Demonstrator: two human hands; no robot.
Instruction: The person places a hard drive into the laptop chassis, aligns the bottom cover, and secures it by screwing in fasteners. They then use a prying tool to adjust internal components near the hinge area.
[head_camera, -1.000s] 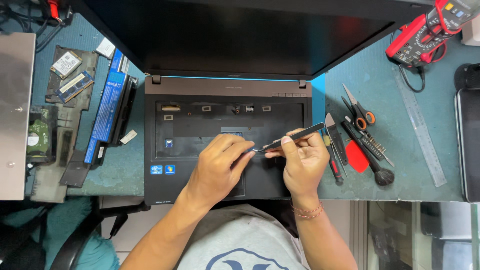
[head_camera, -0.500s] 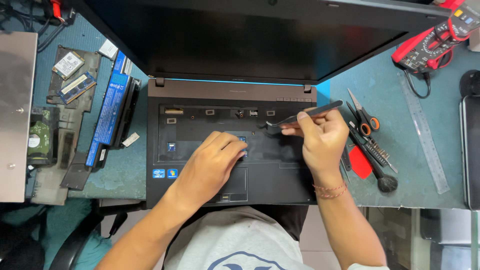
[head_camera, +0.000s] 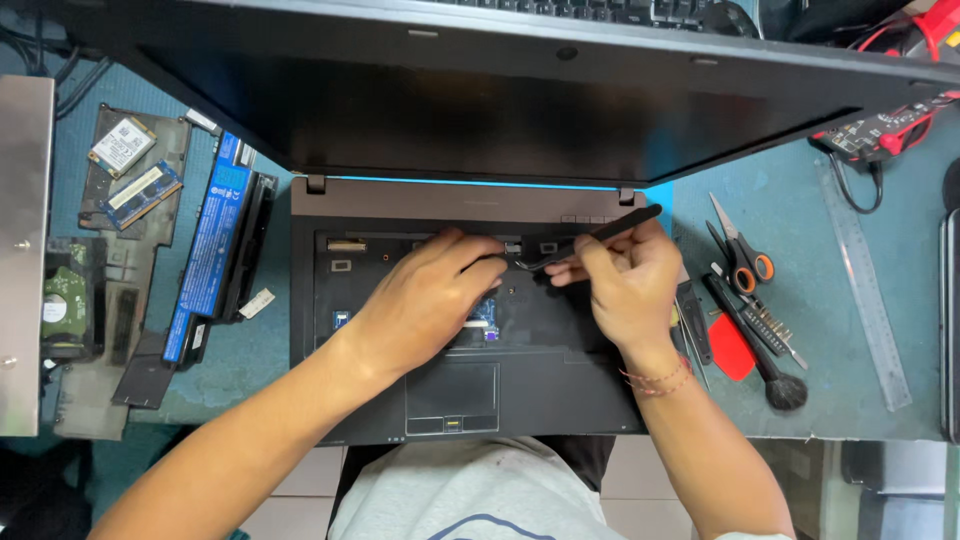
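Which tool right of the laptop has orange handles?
The scissors, lying nearest the laptop's hinge corner; the brush and screwdriver bits beside them are black and metal.

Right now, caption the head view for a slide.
Left hand rests on the opened laptop while the right hand works black tweezers at a connector.

An electronics repair bench, set up for laptop work.

A laptop with its keyboard stripped out lies open on a teal worktop, its bare chassis showing. To one side sit pulled parts: a blue battery pack, memory modules, a small hard drive and a plastic cover panel. On the other side lie orange-handled scissors, a brush, a clear ruler and a red multimeter with leads.
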